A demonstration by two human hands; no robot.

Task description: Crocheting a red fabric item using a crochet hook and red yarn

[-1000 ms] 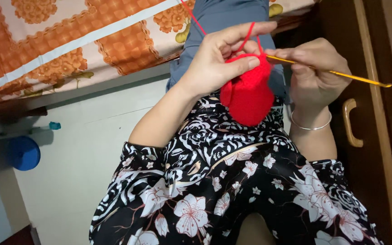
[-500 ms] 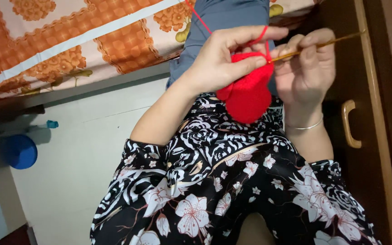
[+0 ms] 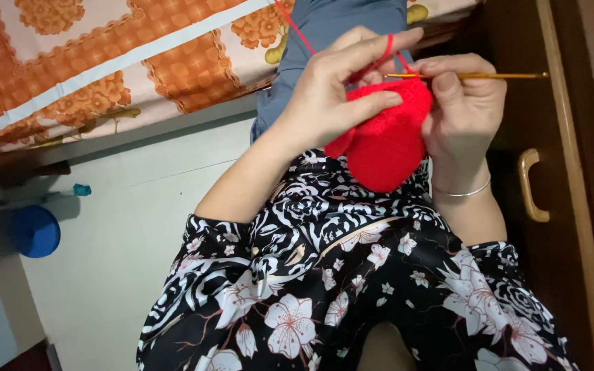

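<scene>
Red crochet piece (image 3: 385, 141): a rounded, cup-like bit of red work, held up in front of me above my lap, between both my hands
Left hand (image 3: 331, 93): closed on the piece, my thumb pressed across its front and my fingers curled behind its top edge; the forefinger is stretched out straight with the red yarn (image 3: 295, 24) looped over it
Red yarn: one thin strand runs from my forefinger up and away to the left, out of the top of the picture
Right hand (image 3: 465, 110): fingers folded round the gold crochet hook (image 3: 479, 75), gripping it near the working end, the heel of the hand touching the right side of the piece
Gold crochet hook: lies almost level, its tip at the top edge of the red work, its handle pointing right toward the dark wooden cupboard (image 3: 558, 172)
Wrist: a thin silver bangle (image 3: 463, 192) sits on my right wrist
Lap: black dress with white flowers (image 3: 352, 288)
Behind: an orange patterned bedsheet (image 3: 104, 62) hangs at upper left, a blue round object (image 3: 36, 231) low on the left
</scene>
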